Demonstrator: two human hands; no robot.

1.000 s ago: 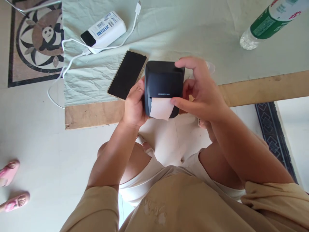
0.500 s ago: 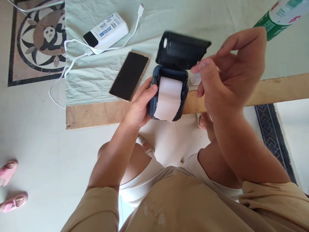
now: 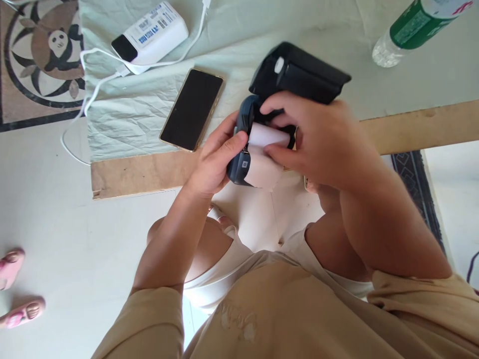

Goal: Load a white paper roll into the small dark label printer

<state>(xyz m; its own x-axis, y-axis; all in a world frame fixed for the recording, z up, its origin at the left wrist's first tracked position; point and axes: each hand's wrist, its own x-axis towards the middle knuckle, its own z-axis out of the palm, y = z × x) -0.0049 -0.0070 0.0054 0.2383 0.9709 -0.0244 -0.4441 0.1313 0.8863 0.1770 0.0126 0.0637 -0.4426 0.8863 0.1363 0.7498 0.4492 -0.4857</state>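
- The table, draped in a pale green cloth with its bare wooden front edge showing, carried everything; the person stood at that front edge.
- The printer, a small dark box, was held in the air just over the front edge, about midway along it, not resting on the wood.
- Its lid stood swung open and away from the person, over the cloth, so the paper bay faced up and toward them.
- The left hand clasped the printer's left side from below, thumb lying across the near corner, fingers wrapped under the body: a firm hold.
- The right hand came in from the right and above, fingertips pinched on the roll inside the bay; it was the hand nearer the roll.
- The roll's long axis ran left to right, parallel to the table's front edge, seated between the bay's side walls.
- A loose tail of paper hung from the roll over the printer's near lip, toward the person.
- A phone lay face up on the cloth, left of the printer, near the front edge.
- A power bank with a white cable sat toward the back left.
- A bottle lay at the back right.
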